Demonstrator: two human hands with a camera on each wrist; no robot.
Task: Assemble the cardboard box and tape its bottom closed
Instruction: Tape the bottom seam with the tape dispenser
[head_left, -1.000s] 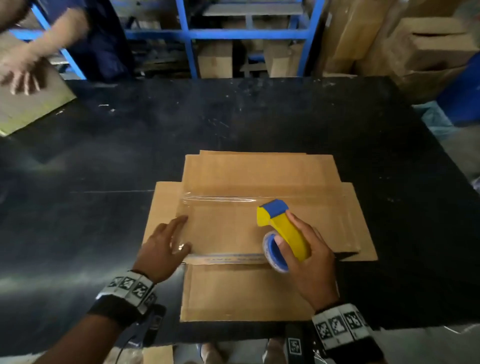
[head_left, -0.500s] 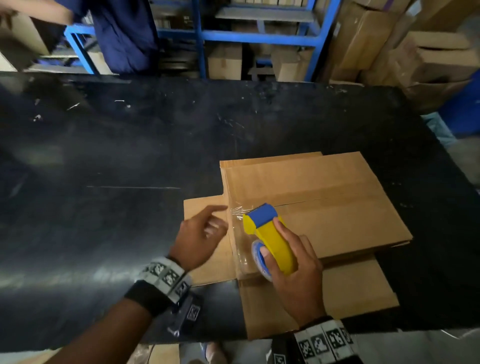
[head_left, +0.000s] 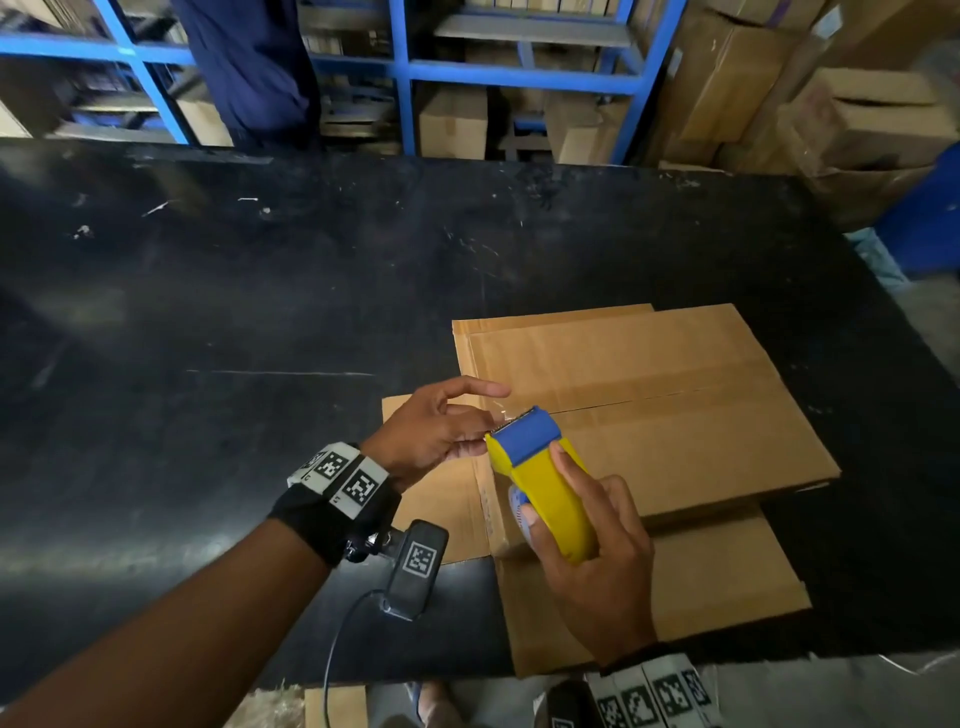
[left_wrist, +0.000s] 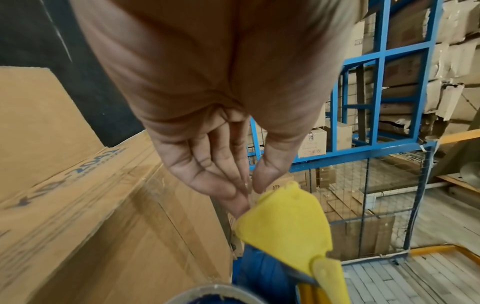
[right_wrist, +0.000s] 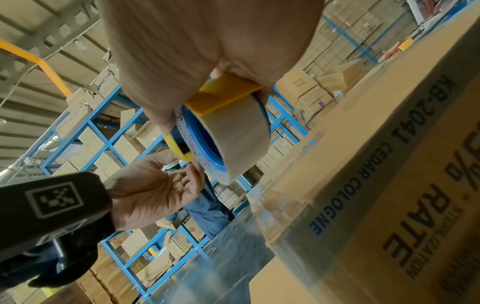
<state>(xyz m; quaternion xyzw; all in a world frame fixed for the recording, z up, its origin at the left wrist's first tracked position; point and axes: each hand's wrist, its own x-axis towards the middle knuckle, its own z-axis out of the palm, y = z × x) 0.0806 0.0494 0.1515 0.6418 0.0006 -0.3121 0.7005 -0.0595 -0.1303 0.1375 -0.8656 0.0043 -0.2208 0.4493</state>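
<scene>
Black table (head_left: 260, 322) big, fills middle. Blue racks (head_left: 519, 73) behind, full of brown boxes (head_left: 452, 119). Cardboard box (head_left: 649, 415) sits upside down on table near front edge, flaps spread flat beside it. Side reads "KB-2041 CEDAR COLOGNE". Right hand (head_left: 597, 566) wrapped around yellow tape dispenser (head_left: 545, 483), over box's left edge. Left hand (head_left: 436, 431) beside blue cutter; thumb and fingertips (left_wrist: 241, 197) pinch together there; tape too clear to see.
</scene>
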